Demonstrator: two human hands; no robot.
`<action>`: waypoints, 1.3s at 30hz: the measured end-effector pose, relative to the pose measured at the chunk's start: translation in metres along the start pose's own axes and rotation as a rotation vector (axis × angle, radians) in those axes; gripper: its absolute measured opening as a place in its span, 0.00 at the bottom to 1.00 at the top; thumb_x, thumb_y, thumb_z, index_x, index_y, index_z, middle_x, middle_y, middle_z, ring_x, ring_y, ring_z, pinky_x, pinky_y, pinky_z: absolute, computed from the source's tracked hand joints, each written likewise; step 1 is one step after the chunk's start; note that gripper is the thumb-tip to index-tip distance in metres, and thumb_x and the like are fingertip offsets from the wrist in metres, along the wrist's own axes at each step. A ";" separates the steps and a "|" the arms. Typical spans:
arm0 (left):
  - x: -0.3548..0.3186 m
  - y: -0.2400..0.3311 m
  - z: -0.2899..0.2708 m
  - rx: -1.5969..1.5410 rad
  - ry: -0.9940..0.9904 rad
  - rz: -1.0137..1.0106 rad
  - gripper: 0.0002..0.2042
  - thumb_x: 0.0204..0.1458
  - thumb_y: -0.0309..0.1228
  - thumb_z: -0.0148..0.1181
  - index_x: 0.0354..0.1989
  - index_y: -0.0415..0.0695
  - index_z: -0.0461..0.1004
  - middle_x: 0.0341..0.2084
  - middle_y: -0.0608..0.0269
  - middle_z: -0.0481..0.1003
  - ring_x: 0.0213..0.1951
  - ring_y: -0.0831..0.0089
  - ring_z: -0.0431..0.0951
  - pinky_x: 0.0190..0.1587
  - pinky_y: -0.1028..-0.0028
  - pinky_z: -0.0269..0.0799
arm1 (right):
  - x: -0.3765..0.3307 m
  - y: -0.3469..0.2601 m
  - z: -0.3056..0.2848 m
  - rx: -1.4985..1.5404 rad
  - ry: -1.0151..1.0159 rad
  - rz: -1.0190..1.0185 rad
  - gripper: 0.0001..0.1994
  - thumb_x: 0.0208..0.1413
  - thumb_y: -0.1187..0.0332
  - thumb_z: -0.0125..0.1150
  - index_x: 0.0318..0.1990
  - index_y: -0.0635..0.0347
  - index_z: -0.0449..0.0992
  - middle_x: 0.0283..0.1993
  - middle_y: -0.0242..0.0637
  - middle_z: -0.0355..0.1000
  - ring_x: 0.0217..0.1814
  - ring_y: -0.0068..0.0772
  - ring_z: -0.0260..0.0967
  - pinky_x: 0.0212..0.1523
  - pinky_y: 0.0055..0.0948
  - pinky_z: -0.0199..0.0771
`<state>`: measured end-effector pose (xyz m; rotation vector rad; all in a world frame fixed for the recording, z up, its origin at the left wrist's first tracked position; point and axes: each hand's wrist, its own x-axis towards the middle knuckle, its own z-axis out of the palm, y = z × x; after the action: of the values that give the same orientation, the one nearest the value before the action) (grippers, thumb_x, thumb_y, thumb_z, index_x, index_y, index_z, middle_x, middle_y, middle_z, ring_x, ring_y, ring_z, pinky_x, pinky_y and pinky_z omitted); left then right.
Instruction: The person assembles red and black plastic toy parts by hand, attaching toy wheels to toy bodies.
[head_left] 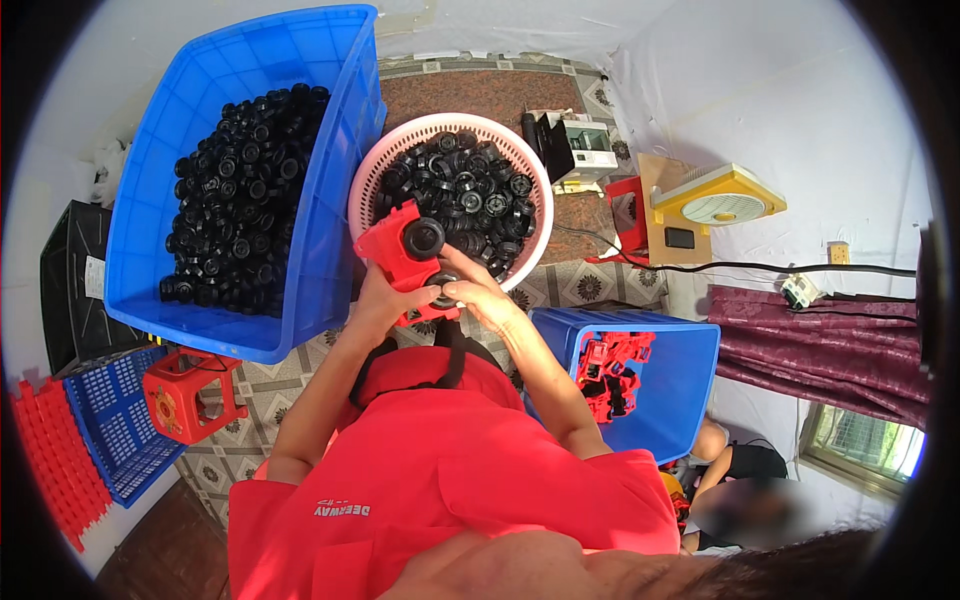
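Two bare hands work on a red toy vehicle body [384,244], held before the near rim of a pink basket [544,205] heaped with black wheels [466,182]; the left hand [378,303] is clamped round the body's side, the right hand [480,292] closed about a wheel at its near end, thumbs close together; another wheel sits farther up; white lettering [343,509], upside down in this view, marks the red shirt [400,455]; a white label [94,278], too small to read, is on a black crate [66,300] at far left.
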<state>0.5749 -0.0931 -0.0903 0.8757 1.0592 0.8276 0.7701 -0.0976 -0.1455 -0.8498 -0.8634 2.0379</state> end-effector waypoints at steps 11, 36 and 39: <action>-0.004 0.002 -0.027 -0.955 -0.478 0.124 0.52 0.43 0.59 0.67 0.71 0.46 0.47 0.64 0.53 0.61 0.63 0.57 0.64 0.63 0.57 0.63 | -0.024 -0.072 0.037 -0.987 -0.200 -0.418 0.45 0.36 0.65 0.71 0.66 0.62 0.58 0.65 0.48 0.61 0.68 0.47 0.58 0.68 0.41 0.55; 0.007 -0.019 -0.034 -0.589 0.207 0.034 0.30 0.48 0.24 0.67 0.57 0.46 0.58 0.50 0.58 0.67 0.51 0.67 0.72 0.51 0.66 0.75 | 0.095 -0.048 -0.077 -0.085 0.200 -0.168 0.06 0.56 0.76 0.61 0.41 0.61 0.75 0.37 0.30 0.74 0.33 0.18 0.69 0.37 0.20 0.71; 0.014 -0.014 -0.026 -0.584 0.190 0.017 0.30 0.47 0.22 0.68 0.56 0.47 0.58 0.49 0.57 0.67 0.50 0.67 0.73 0.49 0.67 0.76 | 0.054 -0.072 -0.018 -0.081 0.143 -0.246 0.11 0.55 0.80 0.62 0.45 0.60 0.71 0.37 0.31 0.75 0.36 0.20 0.72 0.37 0.20 0.73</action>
<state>0.5564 -0.0811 -0.1142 0.3158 0.8980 1.1737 0.7839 -0.0132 -0.1136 -0.8760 -0.9267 1.7187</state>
